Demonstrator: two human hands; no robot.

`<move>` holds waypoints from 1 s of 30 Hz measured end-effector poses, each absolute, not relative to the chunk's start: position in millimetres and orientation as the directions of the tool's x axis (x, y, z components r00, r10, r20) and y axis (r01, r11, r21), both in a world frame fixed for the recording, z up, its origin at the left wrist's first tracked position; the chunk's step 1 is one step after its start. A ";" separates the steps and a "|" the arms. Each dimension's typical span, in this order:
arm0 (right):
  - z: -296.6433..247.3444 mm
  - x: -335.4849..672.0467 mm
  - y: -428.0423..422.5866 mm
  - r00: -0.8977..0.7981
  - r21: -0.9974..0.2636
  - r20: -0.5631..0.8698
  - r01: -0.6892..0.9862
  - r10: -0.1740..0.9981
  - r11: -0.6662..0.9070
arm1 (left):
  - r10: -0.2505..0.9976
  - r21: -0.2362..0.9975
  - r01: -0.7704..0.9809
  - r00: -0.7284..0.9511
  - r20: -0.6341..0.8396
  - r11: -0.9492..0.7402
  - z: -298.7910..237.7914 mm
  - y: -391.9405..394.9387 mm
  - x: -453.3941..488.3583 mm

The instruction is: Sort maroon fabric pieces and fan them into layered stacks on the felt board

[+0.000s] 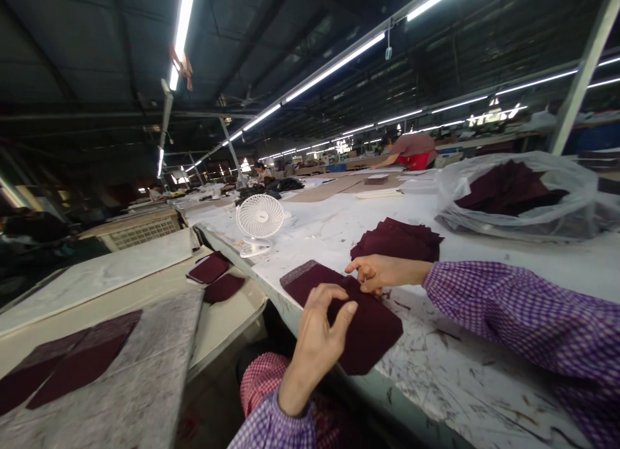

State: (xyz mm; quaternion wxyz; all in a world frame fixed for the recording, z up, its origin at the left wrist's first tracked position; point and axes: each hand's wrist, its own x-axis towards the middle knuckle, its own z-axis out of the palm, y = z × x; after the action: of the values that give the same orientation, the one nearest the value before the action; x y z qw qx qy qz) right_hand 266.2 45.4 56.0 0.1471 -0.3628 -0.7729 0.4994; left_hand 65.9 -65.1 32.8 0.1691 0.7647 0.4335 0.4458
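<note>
A dark maroon fabric piece [371, 329] lies at the near edge of the white worktable [465, 358], overhanging it slightly. My left hand [320, 336] is curled over its near side, fingers and thumb pinching the cloth. My right hand [375, 272] rests on its far edge, fingers closed and pressing the fabric down. Both sleeves are purple check. Just beyond my right hand sits a stack of maroon pieces [397, 240].
A small white fan [259, 219] stands on the table. A clear plastic bag of maroon fabric [518, 194] lies at right. More maroon pieces [213, 268] lie on the lower bench at left. A person in red [411, 153] bends over a far table.
</note>
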 end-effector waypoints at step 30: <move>55.2 280.6 40.8 -0.768 0.024 0.243 0.616 0.593 0.787 | 0.858 0.384 0.803 0.281 0.430 -0.456 19.0 -8.2 84.0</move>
State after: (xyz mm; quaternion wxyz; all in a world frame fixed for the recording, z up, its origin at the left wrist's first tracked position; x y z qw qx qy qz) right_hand 280.6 40.8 55.2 0.1121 -0.3220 -0.9387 -0.0511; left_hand 84.0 -8.2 19.0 0.0461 0.7991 0.5197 0.2989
